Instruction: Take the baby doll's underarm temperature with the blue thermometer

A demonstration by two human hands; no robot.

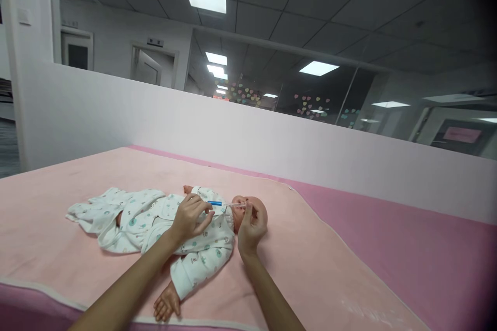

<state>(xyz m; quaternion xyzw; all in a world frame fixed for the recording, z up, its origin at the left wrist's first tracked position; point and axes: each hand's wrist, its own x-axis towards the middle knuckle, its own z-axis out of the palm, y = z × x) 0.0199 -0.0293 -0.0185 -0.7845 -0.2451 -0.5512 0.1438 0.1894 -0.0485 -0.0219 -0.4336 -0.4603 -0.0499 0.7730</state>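
Observation:
A baby doll (pixel 217 235) in a white printed suit lies on its back, its head (pixel 259 206) to the right. Above its chest and face I hold a slim, clear rod with a blue end, which looks like a glass thermometer (pixel 215 203). The fingers of my left hand (pixel 191 217) are closed at the blue end, over the doll's chest. My right hand (pixel 251 227) pinches the clear end between thumb and fingers, in front of the doll's face, and hides part of the head. Whether the rod touches the doll, I cannot tell.
Under the doll a pale pink mat (pixel 303 264) covers much of a darker pink padded surface (pixel 373 222). A low white wall (pixel 240 134) with glass above runs along the far side. The doll's near arm ends in a bare hand (pixel 166 302) by the mat's front edge.

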